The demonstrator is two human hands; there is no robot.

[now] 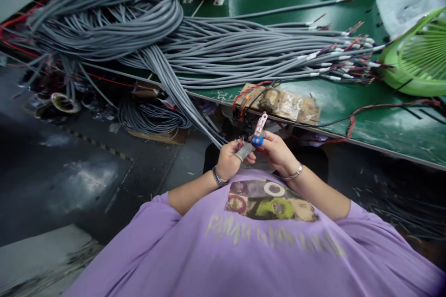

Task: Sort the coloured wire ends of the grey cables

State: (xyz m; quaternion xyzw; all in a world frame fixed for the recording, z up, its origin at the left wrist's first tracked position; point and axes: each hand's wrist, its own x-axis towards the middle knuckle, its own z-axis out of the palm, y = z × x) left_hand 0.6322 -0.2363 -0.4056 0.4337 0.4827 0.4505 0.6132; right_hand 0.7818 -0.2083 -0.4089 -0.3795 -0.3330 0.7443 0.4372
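Note:
My left hand [232, 158] is closed round the end of a grey cable [195, 118] that runs up to the big bundle on the bench; short coloured wire ends stick out above my taped forefinger. My right hand [275, 151] is closed too, pinching a small pink tool [260, 124] that points up, with a blue-wrapped fingertip beside it. Both hands meet close together in front of my chest, just below the bench's front edge. What the tool's tip touches is too small to make out.
A large bundle of grey cables [146, 32] with stripped ends [348, 51] lies across the green bench [383, 125]. A green plastic basket [421, 55] sits at right, a taped brown block [289, 102] near the edge, coiled cable [149, 118] on the floor at left.

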